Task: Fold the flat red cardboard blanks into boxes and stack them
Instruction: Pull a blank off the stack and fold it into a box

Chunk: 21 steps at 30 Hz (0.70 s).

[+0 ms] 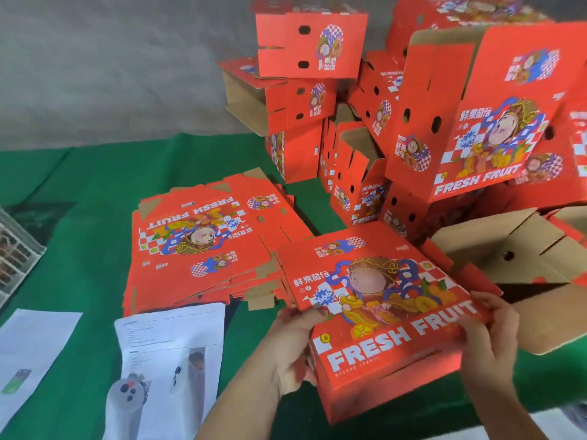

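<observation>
At the near edge of the green table (79,192), I hold a red box (381,312) between both hands. My left hand (295,350) curls round its left end, my right hand (489,338) pinches its right corner. Just behind it to the left lies the stack of flat blanks (203,242). Folded boxes (470,115) crowd the far right corner in a leaning heap, touching one another. Two printed sheets (168,344) lie along the near edge on my left.

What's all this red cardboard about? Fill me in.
A person is folding fruit boxes. Their left hand and right hand grip a half-formed red box by its sides. A stack of flat blanks lies on the green table, with finished boxes piled behind.
</observation>
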Tool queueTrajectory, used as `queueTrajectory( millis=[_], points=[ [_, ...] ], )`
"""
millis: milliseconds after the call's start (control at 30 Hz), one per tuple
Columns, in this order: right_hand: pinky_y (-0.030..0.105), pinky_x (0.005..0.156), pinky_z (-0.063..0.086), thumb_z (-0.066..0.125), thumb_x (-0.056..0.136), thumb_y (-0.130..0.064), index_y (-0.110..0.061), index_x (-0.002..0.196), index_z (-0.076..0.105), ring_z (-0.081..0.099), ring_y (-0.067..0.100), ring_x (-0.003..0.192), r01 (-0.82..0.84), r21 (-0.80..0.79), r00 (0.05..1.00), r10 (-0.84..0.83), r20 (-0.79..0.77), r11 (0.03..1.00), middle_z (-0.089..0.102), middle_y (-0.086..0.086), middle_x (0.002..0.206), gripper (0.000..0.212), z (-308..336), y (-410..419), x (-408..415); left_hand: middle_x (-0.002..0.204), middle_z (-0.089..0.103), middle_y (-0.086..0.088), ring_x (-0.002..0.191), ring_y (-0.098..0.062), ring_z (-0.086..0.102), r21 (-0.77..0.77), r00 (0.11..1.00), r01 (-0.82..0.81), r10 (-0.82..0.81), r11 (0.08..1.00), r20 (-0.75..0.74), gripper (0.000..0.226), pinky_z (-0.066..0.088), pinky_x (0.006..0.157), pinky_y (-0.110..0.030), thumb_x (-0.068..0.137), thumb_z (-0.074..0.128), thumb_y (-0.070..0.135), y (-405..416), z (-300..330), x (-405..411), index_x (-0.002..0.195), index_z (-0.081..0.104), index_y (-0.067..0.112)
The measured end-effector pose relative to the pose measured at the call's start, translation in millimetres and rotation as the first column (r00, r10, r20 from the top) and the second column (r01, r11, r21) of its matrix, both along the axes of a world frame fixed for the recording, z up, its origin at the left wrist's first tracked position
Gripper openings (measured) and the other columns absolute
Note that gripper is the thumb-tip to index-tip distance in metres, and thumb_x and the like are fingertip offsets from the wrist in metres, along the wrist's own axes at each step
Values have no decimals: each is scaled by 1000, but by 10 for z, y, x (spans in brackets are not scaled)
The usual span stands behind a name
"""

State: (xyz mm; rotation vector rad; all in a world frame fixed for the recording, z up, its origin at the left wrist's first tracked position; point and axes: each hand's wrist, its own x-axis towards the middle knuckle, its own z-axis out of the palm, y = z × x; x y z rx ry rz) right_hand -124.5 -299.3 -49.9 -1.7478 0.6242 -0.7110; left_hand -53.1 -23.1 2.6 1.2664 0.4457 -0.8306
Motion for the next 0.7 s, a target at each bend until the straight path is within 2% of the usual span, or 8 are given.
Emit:
queueTrajectory(
  millis=[100,167,233,400,467,533,600,700],
  points=[
    [57,85,60,55,84,-49,-43,119,54,64,29,110,-15,9,1000,14,13,1000,57,0,123,35,-48,-40,-74,107,80,-11,100,-36,76,-6,998,62,-62,998,-20,41,52,91,-69,97,72,25,86,-4,-42,129,48,18],
    [39,73,65,56,87,-56,-44,126,55,70,20,100,-17,49,1000,16,25,999,64,-12,114,41,-55,-42,-84,108,80,-10,102,-37,76,-34,996,84,-85,996,-26,40,55,90,-68,94,74,24,147,-22,-74,127,53,17],
    [24,65,63,55,90,-53,-47,126,58,72,11,94,-18,78,1000,17,23,997,67,-20,107,37,-34,-16,-64,109,79,-10,103,-38,75,-77,997,65,-68,995,-37,43,55,89,-68,88,79,22,201,-36,-82,124,57,16],
    [23,61,59,53,91,-41,-42,121,64,73,5,83,18,205,1000,-21,10,979,69,-21,93,32,8,-21,77,108,80,-11,97,-36,75,-144,997,14,-25,989,-74,60,58,80,-68,66,84,26,208,-1,-115,122,61,19],
    [19,57,58,52,91,-40,-40,122,63,72,4,81,15,199,1000,-14,-4,980,70,-21,91,33,27,-11,157,102,80,-9,85,-30,79,-162,996,-33,20,986,-81,53,61,70,-57,69,83,26,182,21,-121,118,63,20],
    [26,65,60,51,91,-42,-43,123,61,72,8,88,-9,172,999,17,-44,985,70,-15,100,34,15,-12,249,91,81,-8,68,-22,78,-184,992,-105,91,977,-84,33,61,53,-40,77,80,23,138,58,-104,108,67,19],
    [41,82,60,50,90,-45,-44,125,59,67,16,105,-36,138,995,49,-90,990,66,-6,117,36,-8,-40,346,91,81,-8,66,-20,78,-199,980,-191,175,961,-98,28,57,45,-34,88,77,24,87,108,-59,114,65,19],
    [49,99,52,48,86,-46,-34,124,62,61,20,116,-60,65,990,68,-121,996,64,0,126,42,-8,-55,505,110,79,-13,88,-28,79,-205,960,-278,265,938,-87,48,63,62,-41,93,74,33,8,130,40,137,60,20]
  ],
)
